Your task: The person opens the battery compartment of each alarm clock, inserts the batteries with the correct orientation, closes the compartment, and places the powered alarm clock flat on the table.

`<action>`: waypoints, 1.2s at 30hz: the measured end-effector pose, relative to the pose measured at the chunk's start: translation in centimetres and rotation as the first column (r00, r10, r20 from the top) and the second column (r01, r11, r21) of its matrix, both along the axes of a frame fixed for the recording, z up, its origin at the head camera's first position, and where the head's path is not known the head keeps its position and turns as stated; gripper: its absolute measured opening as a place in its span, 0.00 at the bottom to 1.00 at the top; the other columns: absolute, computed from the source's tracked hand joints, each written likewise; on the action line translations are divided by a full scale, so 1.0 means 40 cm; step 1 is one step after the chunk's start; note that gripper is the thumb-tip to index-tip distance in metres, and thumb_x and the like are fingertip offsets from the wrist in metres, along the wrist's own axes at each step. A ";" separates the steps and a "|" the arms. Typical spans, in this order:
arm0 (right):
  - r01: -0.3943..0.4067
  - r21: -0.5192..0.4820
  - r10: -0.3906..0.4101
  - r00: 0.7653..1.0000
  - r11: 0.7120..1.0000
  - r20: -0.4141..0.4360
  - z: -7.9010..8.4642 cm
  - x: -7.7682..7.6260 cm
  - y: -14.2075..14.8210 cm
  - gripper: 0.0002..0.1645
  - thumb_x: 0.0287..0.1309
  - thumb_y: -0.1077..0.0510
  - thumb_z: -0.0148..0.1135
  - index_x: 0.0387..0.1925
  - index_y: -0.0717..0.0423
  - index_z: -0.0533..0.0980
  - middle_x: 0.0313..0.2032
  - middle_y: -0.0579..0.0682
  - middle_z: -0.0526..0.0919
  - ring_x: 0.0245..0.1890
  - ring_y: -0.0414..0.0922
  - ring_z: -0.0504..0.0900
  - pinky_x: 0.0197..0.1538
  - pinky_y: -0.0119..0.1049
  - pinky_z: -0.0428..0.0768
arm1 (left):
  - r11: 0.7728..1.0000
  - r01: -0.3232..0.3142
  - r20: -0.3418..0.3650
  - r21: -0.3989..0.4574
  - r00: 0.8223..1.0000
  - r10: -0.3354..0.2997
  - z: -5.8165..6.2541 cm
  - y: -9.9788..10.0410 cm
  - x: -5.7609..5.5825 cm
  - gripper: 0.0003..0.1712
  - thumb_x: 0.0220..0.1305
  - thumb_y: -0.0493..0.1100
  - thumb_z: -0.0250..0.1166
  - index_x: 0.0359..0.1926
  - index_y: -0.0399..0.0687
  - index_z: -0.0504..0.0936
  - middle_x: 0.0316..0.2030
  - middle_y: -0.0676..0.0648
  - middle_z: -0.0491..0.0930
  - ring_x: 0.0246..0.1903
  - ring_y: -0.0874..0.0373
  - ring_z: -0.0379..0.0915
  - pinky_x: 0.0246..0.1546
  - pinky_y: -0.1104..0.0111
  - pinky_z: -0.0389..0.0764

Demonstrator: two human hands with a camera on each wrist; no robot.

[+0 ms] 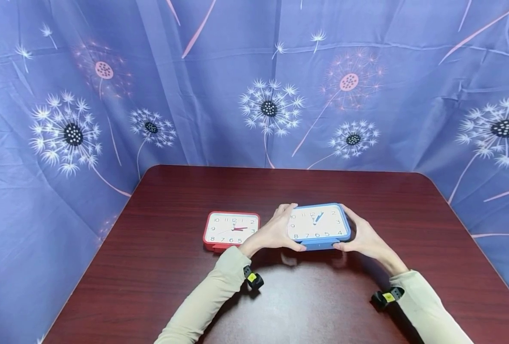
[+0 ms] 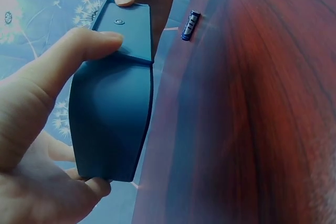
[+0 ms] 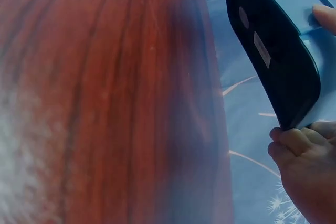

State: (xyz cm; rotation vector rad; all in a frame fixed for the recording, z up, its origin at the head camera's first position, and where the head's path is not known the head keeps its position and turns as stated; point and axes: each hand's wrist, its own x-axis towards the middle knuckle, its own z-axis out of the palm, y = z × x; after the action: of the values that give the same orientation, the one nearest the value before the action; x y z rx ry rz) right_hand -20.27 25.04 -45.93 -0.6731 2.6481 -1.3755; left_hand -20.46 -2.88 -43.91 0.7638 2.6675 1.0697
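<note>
A blue rectangular clock (image 1: 319,227) with a white face is held between both hands, tilted so its face shows in the head view. My left hand (image 1: 276,231) grips its left side, thumb on the lower front edge and fingers behind. My right hand (image 1: 363,235) grips the right side in the same way, with its thumb at the lower right corner. The right wrist view shows the dark underside (image 3: 268,51) with a pale label, raised over the table. A similar red clock (image 1: 220,228) sits just left of my left hand, partly covered by the left wrist.
A small blue cylindrical battery (image 2: 190,25) lies on the tabletop in the left wrist view. The dark red wooden table (image 1: 172,286) ends at a blue curtain (image 1: 220,95) with dandelion prints, at the back and sides. Each wrist carries a small black camera (image 1: 254,278).
</note>
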 end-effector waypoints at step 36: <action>0.016 0.193 0.050 0.942 0.981 -0.331 0.088 0.011 -0.046 0.67 0.24 0.50 0.84 0.69 0.55 0.60 0.48 0.46 0.78 0.39 0.36 0.73 0.41 0.31 0.75 | 0.951 0.001 -0.282 -0.309 0.955 -0.093 0.058 0.073 0.021 0.71 0.38 0.64 0.77 0.73 0.33 0.49 0.69 0.38 0.60 0.69 0.46 0.58 0.72 0.47 0.52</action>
State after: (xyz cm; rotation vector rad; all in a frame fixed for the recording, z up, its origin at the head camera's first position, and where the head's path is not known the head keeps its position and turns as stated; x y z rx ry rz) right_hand -19.83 23.19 -42.40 -0.9791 2.9733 -1.0580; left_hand -19.64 0.04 -41.61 0.9814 2.9406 0.5399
